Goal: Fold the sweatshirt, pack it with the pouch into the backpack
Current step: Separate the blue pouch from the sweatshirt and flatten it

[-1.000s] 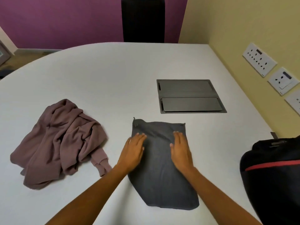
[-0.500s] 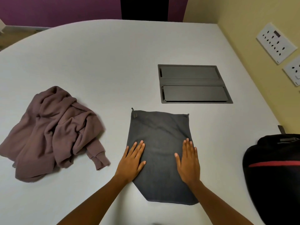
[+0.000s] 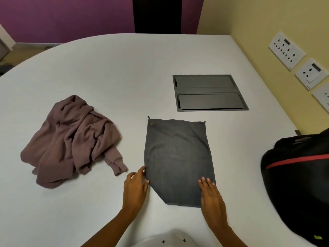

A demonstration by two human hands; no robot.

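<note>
I count one pouch (image 3: 176,157), one sweatshirt (image 3: 71,139), one backpack (image 3: 299,184) and my two hands. The pouch lies just below the centre of the frame, a flat sheet of dark grey woven cloth. It is roughly rectangular with its lower left corner cut off at a slant, and a small tab sticks up at its upper left corner.

My right hand (image 3: 212,198) lies flat on the pouch's lower right corner, fingers straight and together, palm down. My left hand (image 3: 136,188) sits at the pouch's lower left edge with thumb and fingertips touching the cloth. I cannot tell whether they pinch it or only rest against it.

The sweatshirt is at middle left, well apart from the pouch. It is a crumpled heap of soft mauve knit, with one ribbed cuff pointing toward my left hand. The backpack bulges in at the right edge, black and rounded, with one red stripe.

All of this rests on one smooth white table (image 3: 124,77) with a curved rim. Set into it at upper right is one dark grey rectangular hatch (image 3: 208,92) with two flaps. Three white socket plates (image 3: 286,50) sit on the yellow wall.
</note>
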